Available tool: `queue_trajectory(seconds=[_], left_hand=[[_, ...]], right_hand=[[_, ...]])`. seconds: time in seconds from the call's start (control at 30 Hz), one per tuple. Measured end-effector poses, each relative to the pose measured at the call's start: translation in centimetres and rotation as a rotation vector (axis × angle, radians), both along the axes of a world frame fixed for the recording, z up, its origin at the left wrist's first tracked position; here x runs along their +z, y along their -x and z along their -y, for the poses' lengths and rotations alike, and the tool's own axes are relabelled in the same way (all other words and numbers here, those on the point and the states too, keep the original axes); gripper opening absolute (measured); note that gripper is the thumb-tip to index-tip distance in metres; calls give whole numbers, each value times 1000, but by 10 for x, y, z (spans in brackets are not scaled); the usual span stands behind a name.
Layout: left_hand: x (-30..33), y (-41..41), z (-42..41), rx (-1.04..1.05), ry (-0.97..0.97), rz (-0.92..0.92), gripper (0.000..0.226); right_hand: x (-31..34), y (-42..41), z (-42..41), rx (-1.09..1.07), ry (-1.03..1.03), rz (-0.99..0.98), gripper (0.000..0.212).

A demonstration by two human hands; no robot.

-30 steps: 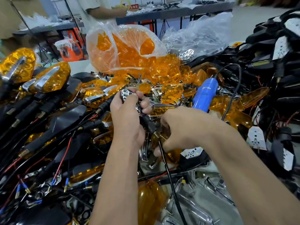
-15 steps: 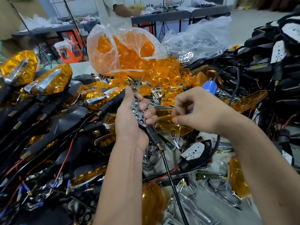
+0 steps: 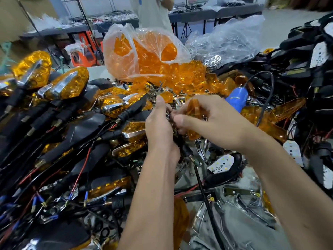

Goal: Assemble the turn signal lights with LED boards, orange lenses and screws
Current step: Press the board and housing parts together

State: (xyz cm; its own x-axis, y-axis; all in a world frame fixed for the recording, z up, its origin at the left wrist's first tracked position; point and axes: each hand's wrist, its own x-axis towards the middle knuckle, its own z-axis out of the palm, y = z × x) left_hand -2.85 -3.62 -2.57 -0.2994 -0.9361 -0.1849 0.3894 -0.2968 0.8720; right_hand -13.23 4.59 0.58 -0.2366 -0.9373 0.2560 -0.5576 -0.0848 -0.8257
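My left hand [image 3: 159,127] grips a turn signal housing, mostly hidden behind the palm; its black stem and wire [image 3: 201,179] hang down toward me. My right hand [image 3: 210,121] holds an orange lens [image 3: 193,112] and brings it against the housing, fingertips of both hands touching. A loose white LED board [image 3: 221,164] lies below my right wrist. A blue electric screwdriver [image 3: 237,99] rests in the pile behind my right hand.
A plastic bag of orange lenses [image 3: 144,56] stands at the back centre, with a clear bag [image 3: 228,42] to its right. Finished signal lights [image 3: 66,83] with black stems pile at left. Black housings and LED boards [image 3: 306,60] heap at right. A person stands behind the far tables.
My right hand picked an orange lens out of the pile and carried it left to the housing in my left hand. The head camera shifted slightly.
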Motion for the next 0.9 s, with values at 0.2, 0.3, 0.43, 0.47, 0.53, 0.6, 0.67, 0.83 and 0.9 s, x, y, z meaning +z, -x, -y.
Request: queue_trajectory(seconds=[0.2,0.3,0.43,0.47,0.53,0.6,0.67,0.83,0.9], left_hand=[[4,-11,3,-34,-42,-101,47],[6,-15,4,-116,-61,-139,46],[9,-14,1,-212,-102,-118,45],[9,-12,0,-242,-111,-106,45],[8,-10,-1,-277,-100,-57,45],[9,-9,-3,-270,-84,2,44],[10,-9,-4,-246,-64,42,47],[8,-5,-9,-284,42,132,50],[9,-2,-10,-273,65,159,42]], right_hand=[[-3,11,-5,157,-68,24,33],[-6,16,-5,-10,49,194,48],[-9,12,2,-192,115,188,52],[-9,9,4,-195,135,169,50],[-10,2,5,-185,193,108,43],[-10,-4,7,-203,255,46,39],[-11,-8,9,-232,281,-8,36],[-11,-11,11,-260,218,-128,36],[-11,-12,11,-255,225,-98,32]])
